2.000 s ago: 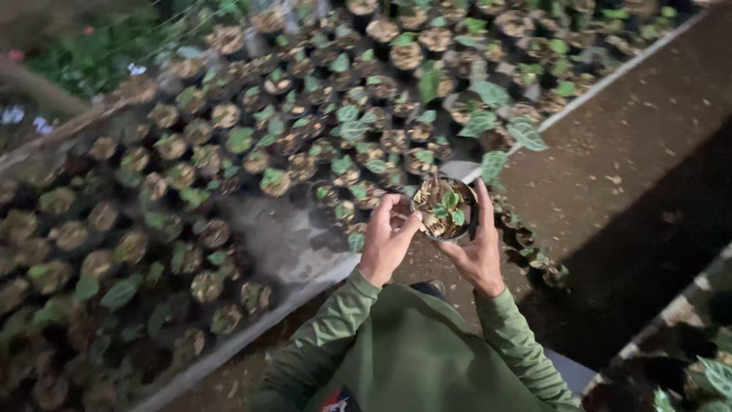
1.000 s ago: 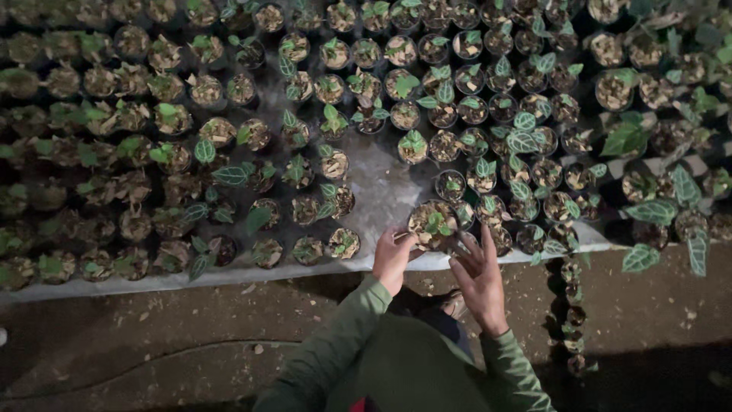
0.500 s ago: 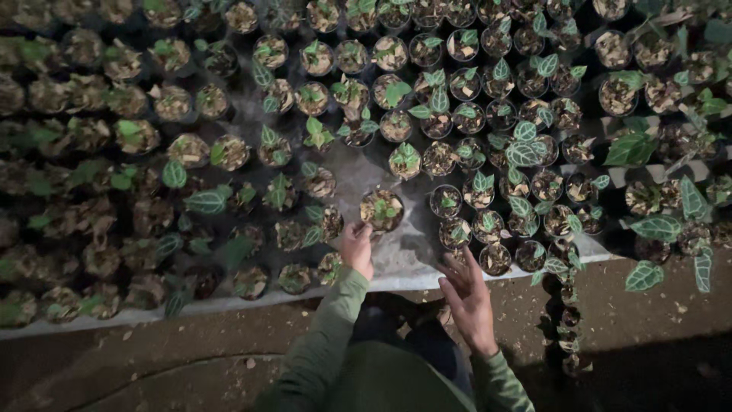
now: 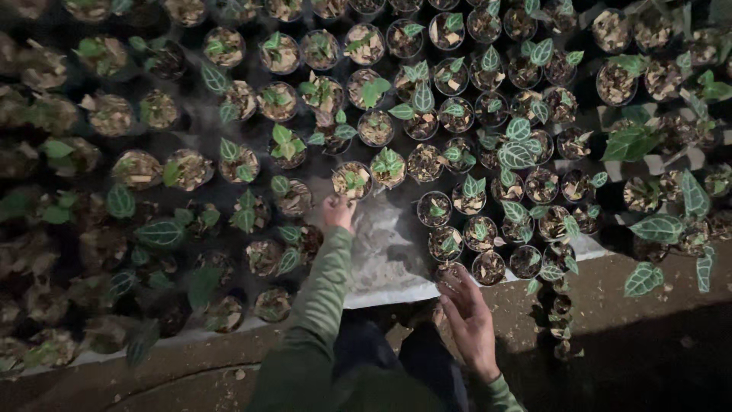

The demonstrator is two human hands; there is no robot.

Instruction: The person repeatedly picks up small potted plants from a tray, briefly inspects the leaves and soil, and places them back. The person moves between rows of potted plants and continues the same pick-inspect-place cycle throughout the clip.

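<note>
Nearest the camera, the right hand (image 4: 471,319) hangs low over the front edge of the bed, fingers loosely spread and holding nothing, its fingertips just beside one small pot (image 4: 450,272) at the rim of the white ground sheet (image 4: 385,255). Below it runs bare brown soil (image 4: 648,343), with the person's dark trousers and green sleeves in the foreground. The left arm stretches straight forward in its green sleeve (image 4: 324,282), and the left hand (image 4: 337,211) closes its fingers on the near rim of one seedling pot (image 4: 352,180), which sits on the sheet at the far edge of a bare patch, just beside a neighbouring leafy pot (image 4: 388,168). Beyond and to both sides, dozens of small round pots stand in close rows, too many to count exactly; most hold one little plant with dark green, pale-veined leaves. The place is an outdoor nursery bed in dim light, the far left rows fading into shadow.
</note>
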